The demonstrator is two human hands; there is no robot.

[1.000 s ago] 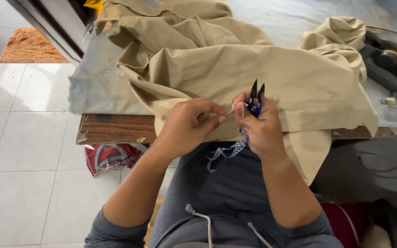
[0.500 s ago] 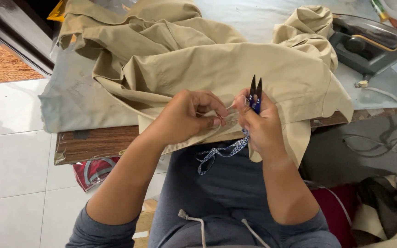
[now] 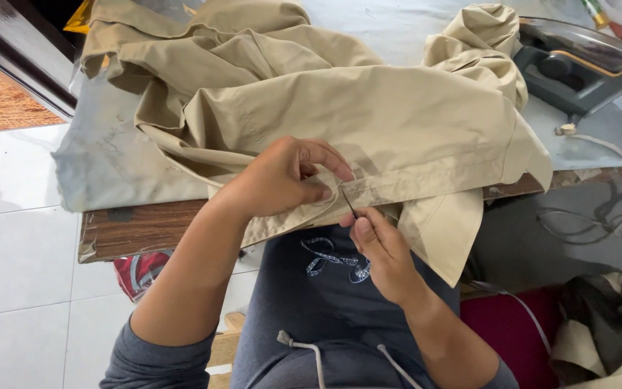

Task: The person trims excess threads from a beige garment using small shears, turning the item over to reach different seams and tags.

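A beige garment [image 3: 404, 122] lies bunched over a padded table, its hem hanging off the near edge. My left hand [image 3: 289, 176] pinches the hem and holds it taut. My right hand [image 3: 383, 252] is closed around a small thread snipper [image 3: 349, 204]. Only the snipper's dark thin tip shows, and it points up into the hem beside my left fingers. A blue patterned ribbon [image 3: 332, 259] dangles from the right hand over my lap.
A grey cloth [image 3: 109, 166] covers the wooden table [image 3: 145, 234]. A dark clothes iron [image 3: 570, 68] sits at the far right, its white cord [image 3: 613, 194] trailing off the edge. A red bag [image 3: 138, 270] lies under the table, more beige fabric [image 3: 613, 324] at lower right, and an orange mat [image 3: 1, 104] at far left.
The snipper pointed upward above my right hand before; now the hand has dropped below the hem and the tip is at the fabric. The view has shifted closer.
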